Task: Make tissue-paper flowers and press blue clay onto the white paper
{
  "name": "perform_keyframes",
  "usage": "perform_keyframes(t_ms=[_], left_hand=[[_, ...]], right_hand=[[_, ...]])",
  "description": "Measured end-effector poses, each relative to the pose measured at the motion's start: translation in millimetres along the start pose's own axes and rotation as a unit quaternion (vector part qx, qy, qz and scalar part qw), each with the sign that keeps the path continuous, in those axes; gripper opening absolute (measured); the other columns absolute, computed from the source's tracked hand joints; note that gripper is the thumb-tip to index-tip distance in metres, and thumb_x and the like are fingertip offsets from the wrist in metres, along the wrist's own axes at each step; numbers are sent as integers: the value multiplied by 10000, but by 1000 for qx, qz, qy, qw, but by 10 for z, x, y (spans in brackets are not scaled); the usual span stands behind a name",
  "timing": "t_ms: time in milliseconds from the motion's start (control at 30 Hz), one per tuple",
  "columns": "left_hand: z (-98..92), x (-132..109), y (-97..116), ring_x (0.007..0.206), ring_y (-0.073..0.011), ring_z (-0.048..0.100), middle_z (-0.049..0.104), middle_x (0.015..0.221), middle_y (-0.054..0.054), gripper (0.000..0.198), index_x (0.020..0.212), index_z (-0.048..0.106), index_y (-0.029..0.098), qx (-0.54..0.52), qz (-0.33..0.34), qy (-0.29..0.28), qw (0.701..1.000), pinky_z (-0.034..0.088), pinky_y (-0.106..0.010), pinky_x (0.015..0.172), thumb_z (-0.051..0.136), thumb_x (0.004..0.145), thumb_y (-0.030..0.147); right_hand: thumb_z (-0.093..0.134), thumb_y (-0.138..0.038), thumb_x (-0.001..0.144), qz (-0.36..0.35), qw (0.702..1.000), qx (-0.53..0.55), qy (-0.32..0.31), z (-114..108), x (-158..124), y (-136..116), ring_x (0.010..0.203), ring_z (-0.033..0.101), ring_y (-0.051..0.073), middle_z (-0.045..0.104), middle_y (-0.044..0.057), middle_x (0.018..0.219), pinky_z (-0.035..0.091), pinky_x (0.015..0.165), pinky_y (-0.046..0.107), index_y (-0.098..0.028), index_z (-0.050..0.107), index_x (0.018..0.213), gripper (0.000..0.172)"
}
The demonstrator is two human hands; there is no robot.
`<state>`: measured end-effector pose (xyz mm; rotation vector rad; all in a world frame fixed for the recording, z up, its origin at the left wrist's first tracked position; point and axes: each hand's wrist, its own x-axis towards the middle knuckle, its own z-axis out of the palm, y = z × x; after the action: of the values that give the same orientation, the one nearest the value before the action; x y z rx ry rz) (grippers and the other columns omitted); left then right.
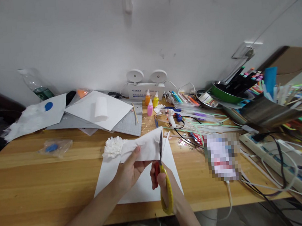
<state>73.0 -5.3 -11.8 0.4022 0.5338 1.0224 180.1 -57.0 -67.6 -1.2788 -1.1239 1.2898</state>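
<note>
Pinching paper in left grip; grasping scissors in right grip at paper's edge; having roomy table left of both.

On the table, at front centre, a paper sheet; at its back left corner, a heap of paper bits. Over the sheet, a tissue, with scissors at its right edge. Behind, leftward, a cutting mat; straight back, squeeze bottles before an emergency light. Rightward, a glue gun, then a power strip.
</note>
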Motion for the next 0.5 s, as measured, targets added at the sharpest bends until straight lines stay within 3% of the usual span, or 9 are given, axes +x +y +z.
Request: perform_keyframes(t_ms=[233,500], left_hand=[[32,-12,11,824,-176,632,698,836,-33,114,800,664,148,5,-11,42,999,439,-360,889,568,755,193],[27,-7,19,790,-162,637,699,823,-21,121,799,663,147,0,-15,33,999,444,-356,886,556,767,194]], right_hand=[[293,-829,564,15,999,0,42,34,-54,-122,356,356,62,335,-70,472,330,325,182,-189,379,634,650],[375,-824,526,63,996,7,66,37,-73,-80,287,288,32,296,-91,430,260,260,159,-187,382,594,640]])
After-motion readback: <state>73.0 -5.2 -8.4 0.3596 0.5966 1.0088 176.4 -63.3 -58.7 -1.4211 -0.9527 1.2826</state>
